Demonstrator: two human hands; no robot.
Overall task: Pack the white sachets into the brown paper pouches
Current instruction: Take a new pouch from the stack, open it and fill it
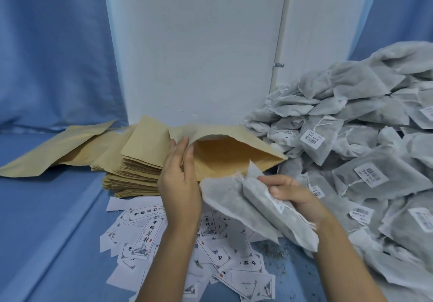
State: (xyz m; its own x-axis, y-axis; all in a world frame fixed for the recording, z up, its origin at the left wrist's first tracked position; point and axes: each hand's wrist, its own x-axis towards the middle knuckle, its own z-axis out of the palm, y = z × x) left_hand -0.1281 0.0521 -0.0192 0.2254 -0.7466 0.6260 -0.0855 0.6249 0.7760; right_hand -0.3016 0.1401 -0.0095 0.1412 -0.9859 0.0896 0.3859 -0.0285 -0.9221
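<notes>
Gaping pouch (225, 155) mouth faces the person, sachets (269, 208) slanting up-left toward it

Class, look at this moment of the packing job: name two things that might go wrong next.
The right hand holds two sachets at once; they may snag on the rim of the open pouch, which only the left hand holds apart. Dark crumbs on the table suggest sachets can leak if squeezed.

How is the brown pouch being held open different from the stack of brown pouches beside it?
The held brown paper pouch gapes open, showing its orange-brown inside; the stacked brown paper pouches lie flat and closed. The left hand holds the first by its mouth; the stack rests on the blue surface. Both are tan paper.
</notes>
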